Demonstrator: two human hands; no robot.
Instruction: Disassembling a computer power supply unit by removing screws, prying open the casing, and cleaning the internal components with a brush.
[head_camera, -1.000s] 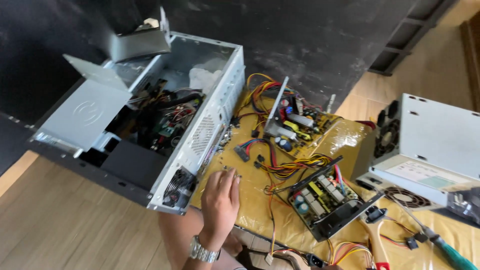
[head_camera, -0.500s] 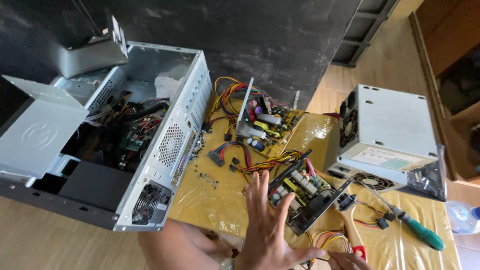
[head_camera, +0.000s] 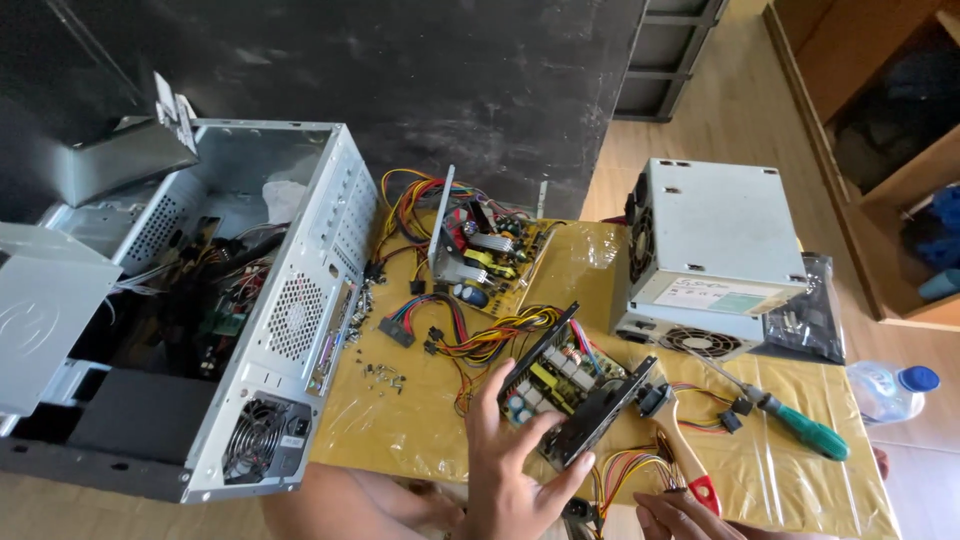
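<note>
Nearest, we see the left hand (head_camera: 510, 470), its grip closed on the opened power supply tray (head_camera: 578, 385) over yellow plastic sheeting (head_camera: 420, 430); right hand (head_camera: 680, 518) grip indiscernible. Beyond: boxy grey power supply (head_camera: 715, 250), perforated steel computer case (head_camera: 290, 320).

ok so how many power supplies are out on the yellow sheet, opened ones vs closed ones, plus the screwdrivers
Opened power supplies: 2, one under the left hand at, one behind at
Closed power supply box: 1
Screwdrivers: 2, green-handled, red-handled
Total: 5
</note>
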